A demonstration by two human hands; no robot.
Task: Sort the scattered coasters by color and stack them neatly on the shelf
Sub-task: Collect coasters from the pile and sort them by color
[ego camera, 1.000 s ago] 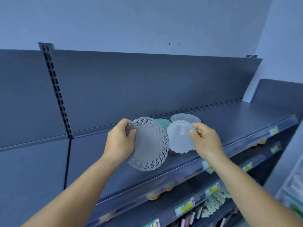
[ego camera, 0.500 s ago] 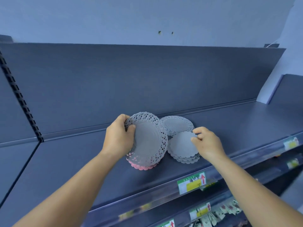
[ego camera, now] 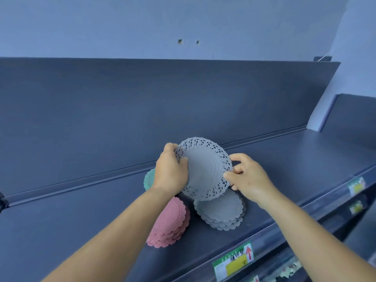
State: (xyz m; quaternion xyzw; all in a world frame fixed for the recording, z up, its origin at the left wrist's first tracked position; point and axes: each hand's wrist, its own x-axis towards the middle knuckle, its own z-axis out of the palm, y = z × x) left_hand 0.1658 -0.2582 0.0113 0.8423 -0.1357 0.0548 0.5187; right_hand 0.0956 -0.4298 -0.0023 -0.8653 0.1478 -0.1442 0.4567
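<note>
Both hands [ego camera: 207, 176] pinch grey lace coaster [ego camera: 205, 169] | above grey stack [ego camera: 221, 212]

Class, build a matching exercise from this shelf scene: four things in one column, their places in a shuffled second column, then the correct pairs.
Things
1. lace coaster
2. pink stack
3. grey stack
4. green coaster

Places
A. behind the left hand, mostly hidden
B. on the shelf, beside the left forearm
C. held up by both hands, the right hand pinching its rim
D. on the shelf, below the held coaster

Pairs: 1-C, 2-B, 3-D, 4-A
</note>
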